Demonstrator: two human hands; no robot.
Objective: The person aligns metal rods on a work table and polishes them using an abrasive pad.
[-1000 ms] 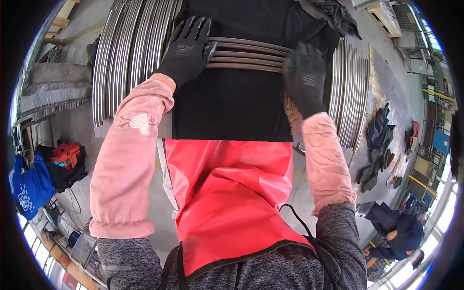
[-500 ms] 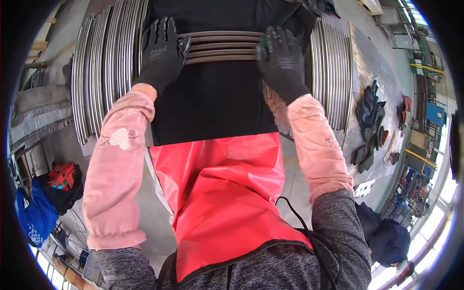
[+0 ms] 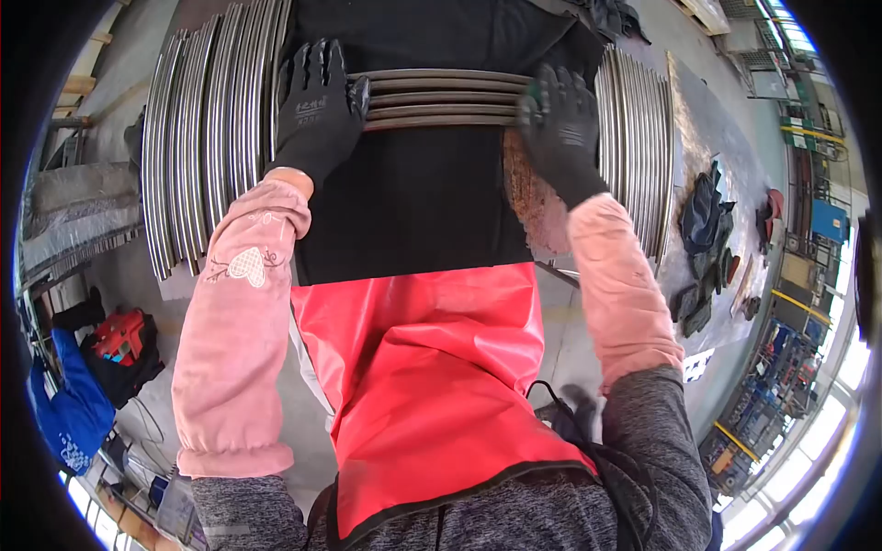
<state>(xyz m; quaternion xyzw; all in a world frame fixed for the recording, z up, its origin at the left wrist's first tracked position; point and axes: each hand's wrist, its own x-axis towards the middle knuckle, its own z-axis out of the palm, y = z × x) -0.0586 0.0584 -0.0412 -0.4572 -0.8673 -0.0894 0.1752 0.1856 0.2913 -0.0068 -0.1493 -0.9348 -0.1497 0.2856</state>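
Several metal tubes (image 3: 446,98) lie side by side across a black cloth (image 3: 413,202) in front of me. My left hand (image 3: 317,119), in a dark work glove, rests over their left ends with its fingers stretched forward and the thumb against the tubes. Over the right ends lies my right hand (image 3: 560,129), gloved the same way, fingers extended and a little blurred. A small green patch shows beside its thumb; I cannot tell what it is. Both palms and the tube ends under them are hidden.
Long metal tubes stand in rows on the left (image 3: 211,138) and right (image 3: 634,138) of the cloth. Farther right, dark gloves (image 3: 703,230) lie on a sheet-covered table (image 3: 735,303). A red apron (image 3: 432,395) hangs below the cloth's near edge. Blue clothing (image 3: 69,404) is at lower left.
Both hands and the tubes appear slightly lower and farther right in view, partly with the camera's shift. The right hand has moved a little away from the left, baring more tube length.
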